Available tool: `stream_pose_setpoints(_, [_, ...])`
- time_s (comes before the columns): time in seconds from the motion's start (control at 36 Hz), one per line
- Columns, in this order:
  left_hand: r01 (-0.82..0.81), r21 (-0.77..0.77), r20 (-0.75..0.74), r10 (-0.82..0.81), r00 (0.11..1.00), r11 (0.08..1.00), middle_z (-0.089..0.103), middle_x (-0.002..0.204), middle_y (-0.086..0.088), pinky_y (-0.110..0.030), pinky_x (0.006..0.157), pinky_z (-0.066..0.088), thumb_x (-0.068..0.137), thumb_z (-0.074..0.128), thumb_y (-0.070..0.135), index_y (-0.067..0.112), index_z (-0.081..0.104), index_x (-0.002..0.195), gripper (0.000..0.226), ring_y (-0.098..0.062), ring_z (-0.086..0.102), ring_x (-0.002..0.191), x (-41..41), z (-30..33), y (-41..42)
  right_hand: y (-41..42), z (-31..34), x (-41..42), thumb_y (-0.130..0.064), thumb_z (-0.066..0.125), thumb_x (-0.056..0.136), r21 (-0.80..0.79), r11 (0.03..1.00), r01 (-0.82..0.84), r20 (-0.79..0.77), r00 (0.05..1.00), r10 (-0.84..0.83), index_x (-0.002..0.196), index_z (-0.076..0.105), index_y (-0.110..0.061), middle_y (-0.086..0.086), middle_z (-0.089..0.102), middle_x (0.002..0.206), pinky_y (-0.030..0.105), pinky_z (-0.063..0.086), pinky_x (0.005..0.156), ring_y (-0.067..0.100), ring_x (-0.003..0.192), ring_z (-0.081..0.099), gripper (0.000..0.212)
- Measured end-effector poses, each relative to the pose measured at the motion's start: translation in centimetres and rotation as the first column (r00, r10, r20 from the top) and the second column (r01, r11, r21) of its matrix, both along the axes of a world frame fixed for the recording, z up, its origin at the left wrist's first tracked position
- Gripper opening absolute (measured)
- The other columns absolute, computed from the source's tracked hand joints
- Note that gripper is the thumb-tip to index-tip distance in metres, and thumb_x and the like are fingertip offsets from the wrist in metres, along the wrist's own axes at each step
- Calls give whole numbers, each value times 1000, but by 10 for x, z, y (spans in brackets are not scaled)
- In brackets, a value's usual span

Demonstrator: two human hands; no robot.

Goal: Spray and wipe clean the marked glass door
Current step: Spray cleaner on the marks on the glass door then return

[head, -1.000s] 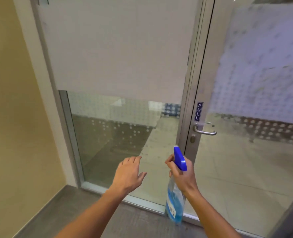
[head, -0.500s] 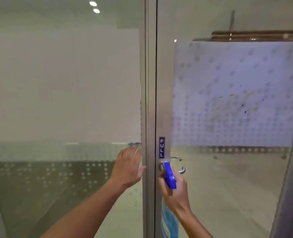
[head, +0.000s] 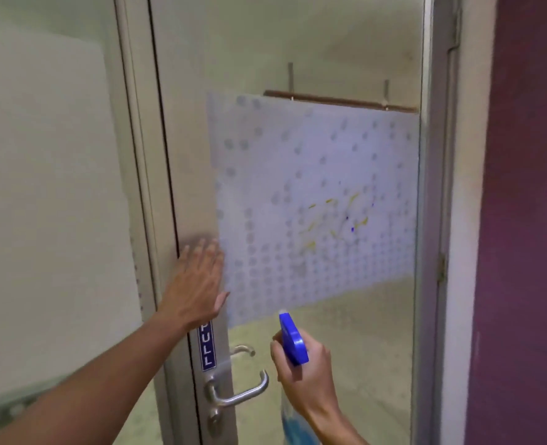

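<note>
The left hand [head: 195, 284] is lying flat on the metal frame of the glass door [head: 313, 75], just above the blue PULL sticker [head: 207, 345]. Its fingers [head: 201, 252] are straight and close together, a bit blurry. The right hand [head: 304, 370] is holding a spray bottle [head: 293, 340] with a blue top, and its fingers are curling round the neck. The nozzle is pointing up at the door. The door is right in front, with a frosted dotted sheet [head: 265, 187] on the glass. Yellow and blue marks [head: 336, 220] are sitting on that sheet, to the right of the left hand. The silver door handle [head: 236, 393] is sticking out below the sticker.
</note>
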State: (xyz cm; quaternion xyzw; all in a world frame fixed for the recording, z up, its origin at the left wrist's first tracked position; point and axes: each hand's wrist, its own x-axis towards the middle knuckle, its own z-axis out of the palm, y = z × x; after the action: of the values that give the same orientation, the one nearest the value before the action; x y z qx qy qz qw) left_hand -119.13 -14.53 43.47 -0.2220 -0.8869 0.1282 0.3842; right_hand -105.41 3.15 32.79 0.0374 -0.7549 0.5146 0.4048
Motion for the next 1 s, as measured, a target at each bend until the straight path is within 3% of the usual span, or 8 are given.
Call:
stream_pose_setpoints(0.08, [68,-15,-50,-69,996,998,38,161,-24,-61,125,22,88,65,57,-2,40,154,92,-44,30,153,-28,17,6,5,10,-9,-37,60,78,-15,995,99,3,995,-99,66,57,-16,11,55,59,44,50,55,21,50,51,25])
stream_pose_setpoints(0.19, [134,-52,-100,-138,985,990,38,159,-28,-62,125,19,85,68,58,-6,40,152,97,-48,29,152,-60,36,10,9,22,-21,-39,62,79,-34,974,222,-15,975,-223,65,57,-13,10,56,59,52,51,56,34,54,58,30])
stream_pose_setpoints(0.33, [194,-118,-184,-214,959,974,20,168,-29,-57,127,1,90,60,61,-9,30,156,101,-50,13,156,-95,53,16,10,42,-35,-38,65,79,-119,933,339,-29,938,-345,64,57,-12,13,56,58,52,52,54,38,56,58,31])
stream_pose_setpoints(0.44, [177,-134,-255,-206,945,975,9,169,-30,-60,127,-3,96,38,66,-10,22,158,99,-50,8,157,-105,49,23,13,58,-46,-41,66,79,-185,899,397,-42,911,-411,64,58,-6,18,57,57,38,47,49,41,56,58,39])
stream_pose_setpoints(0.56, [162,-114,-294,-189,937,980,8,169,-30,-62,127,0,92,43,72,-10,21,158,107,-51,7,157,-109,45,31,20,70,-61,-26,74,87,-253,881,400,-64,901,-428,66,59,4,25,60,62,17,43,42,41,54,60,39])
stream_pose_setpoints(0.75, [170,-100,-303,-193,933,980,4,170,-29,-61,127,-4,93,39,72,-9,15,159,108,-50,4,158,-113,43,34,25,82,-81,-39,67,79,-295,877,380,-95,901,-423,65,58,3,27,62,67,16,42,41,31,45,58,45])
stream_pose_setpoints(0.92, [189,-93,-315,-209,926,978,6,170,-29,-62,128,-2,93,37,71,-9,17,159,106,-50,6,157,-114,43,35,35,83,-90,-36,64,77,-311,877,367,-80,909,-409,67,59,5,27,60,66,18,43,41,27,44,58,43])
stream_pose_setpoints(1.0, [190,-89,-313,-208,927,978,5,170,-29,-62,128,-3,98,24,70,-9,16,159,101,-50,5,157,-114,43,34,39,86,-92,-31,60,73,-321,864,388,-68,901,-430,65,60,1,24,63,64,20,44,40,37,52,63,33])
